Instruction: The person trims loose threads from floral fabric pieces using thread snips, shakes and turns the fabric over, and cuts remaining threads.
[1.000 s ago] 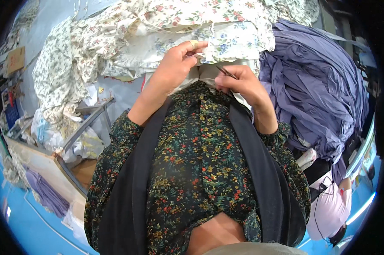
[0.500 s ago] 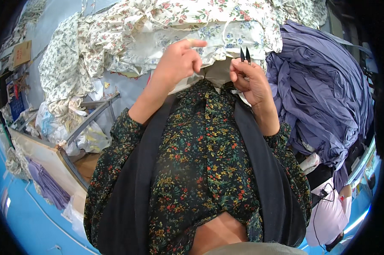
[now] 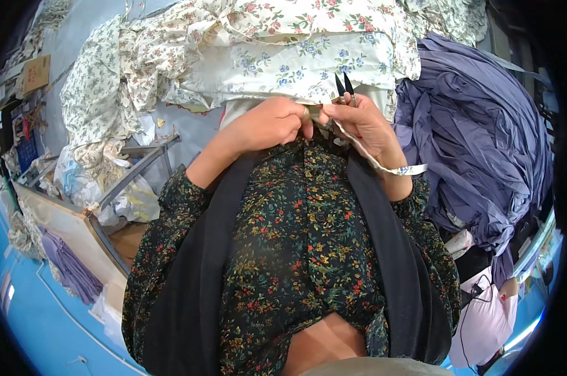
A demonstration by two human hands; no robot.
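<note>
My right hand [image 3: 362, 125] is closed around small thread snips [image 3: 345, 88], whose two dark blades stick up past the fingers, slightly apart. A narrow white strip of flowered fabric [image 3: 365, 153] runs from those fingers across the wrist, its end sticking out to the right. My left hand [image 3: 271, 125] is closed in a pinch just beside the right fingertips; whatever lies between its fingers is hidden. Both hands are at the near edge of a white cloth with blue and red flowers [image 3: 283, 66], spread in front of my body.
A large heap of purple-grey fabric [image 3: 471, 131] lies to the right. More flowered cloth [image 3: 92, 88] drapes at the left, above a metal frame [image 3: 136, 172] with plastic bags [image 3: 133, 200]. A cardboard box [image 3: 36, 73] sits far left; pink fabric [image 3: 487, 319] is at the lower right.
My left hand has come down and right, its extended finger now curled. The right hand with the snips has shifted left, beside it. The fabric strip now shows across the right wrist.
</note>
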